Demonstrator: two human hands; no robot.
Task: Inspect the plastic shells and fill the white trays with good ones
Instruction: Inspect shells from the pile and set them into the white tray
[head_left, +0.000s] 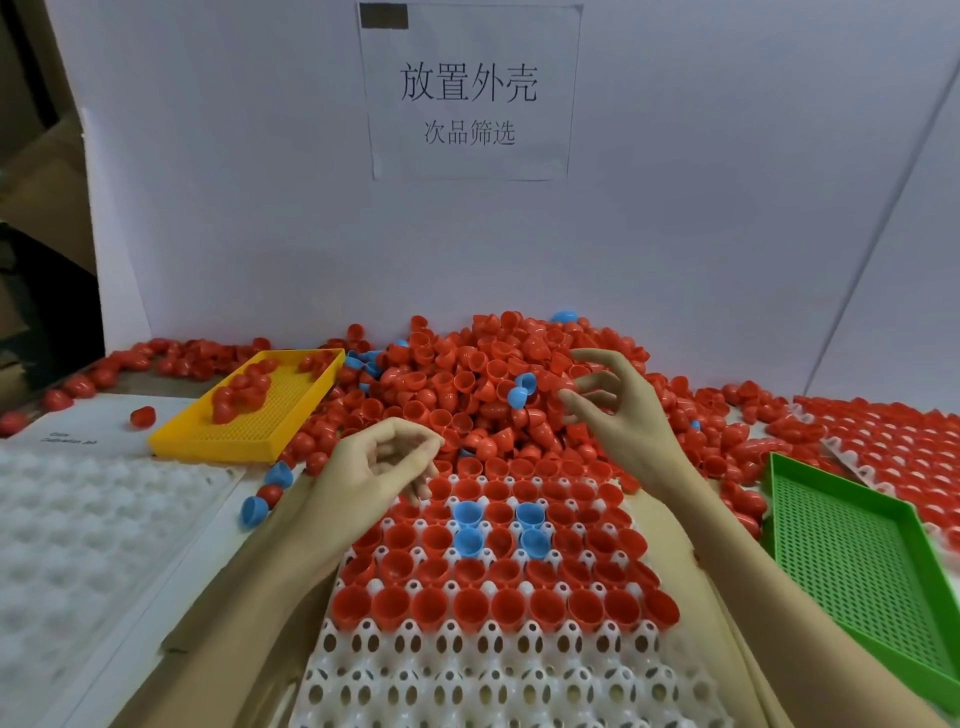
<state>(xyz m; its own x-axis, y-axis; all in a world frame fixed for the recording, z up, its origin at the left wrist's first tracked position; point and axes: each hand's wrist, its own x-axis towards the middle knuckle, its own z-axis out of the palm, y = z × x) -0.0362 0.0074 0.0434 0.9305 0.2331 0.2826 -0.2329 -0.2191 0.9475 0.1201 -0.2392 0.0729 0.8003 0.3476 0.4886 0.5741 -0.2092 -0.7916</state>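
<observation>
From my head camera, looking down: my right hand (610, 400) hangs over the near slope of the pile of shells (498, 374), fingers loosely curled and spread. A red shell (567, 385) sits at my fingertips, but I cannot tell whether I am pinching it or only touching it where it lies. A blue shell (521, 391) lies just to the left of those fingertips, on top of the heap. My left hand (382, 462) hovers lower, between the pile and the far edge of the white tray (467, 670), fingers bent toward the thumb with nothing visible between them.

The tray lies straight in front of me, between my forearms. Its far rows are filled with red shells sitting mouth up and four blue ones among them; the near rows are still bare sockets. So the job looks a bit over halfway on this tray.

To do this step well, I think I should take one shell at a time from the loose top of the heap, turn it so I see rim and inside, and only then seat it mouth up in the next bare socket, working row by row toward me. Anything cracked should go aside; the yellow tray (249, 410) at left already holds some red ones and the green tray (857, 561) at right is beside my forearm.
</observation>
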